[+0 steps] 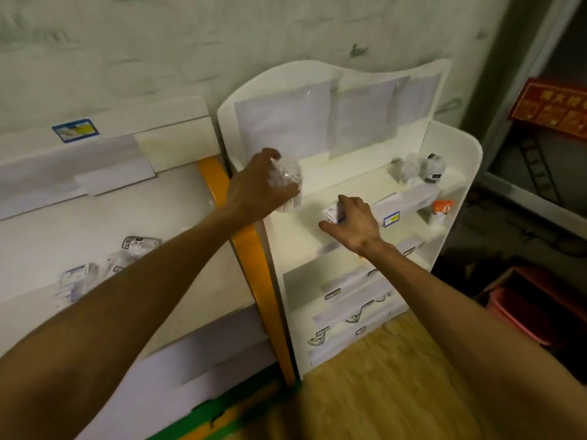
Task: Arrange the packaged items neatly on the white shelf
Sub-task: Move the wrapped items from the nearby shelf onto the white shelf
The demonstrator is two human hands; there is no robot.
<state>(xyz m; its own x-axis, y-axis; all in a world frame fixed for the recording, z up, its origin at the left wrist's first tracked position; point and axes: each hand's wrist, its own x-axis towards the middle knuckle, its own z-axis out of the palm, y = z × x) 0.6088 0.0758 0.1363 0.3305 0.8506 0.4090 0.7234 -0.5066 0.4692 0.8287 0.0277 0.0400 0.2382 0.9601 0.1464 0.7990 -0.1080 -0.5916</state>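
My left hand (254, 188) grips a clear plastic packet (288, 181) above the left end of the white shelf's (470, 160) top tier. A little lower and to the right, my right hand (357, 222) closes on a small white packet with a blue and red label (333, 213), resting on the second tier. At the right end of the top tier stand a clear packet (409, 169) and a white packaged item with a dark cap (433, 168). An orange and white packaged item (441, 209) stands on the tier below.
Several clear packets (95, 268) lie on the white counter (63, 223) at left, behind an orange strip (251, 258). Lower shelf tiers hold small labels and hooks. A pink bin (521, 315) sits on the floor at right, under a red sign (552, 106).
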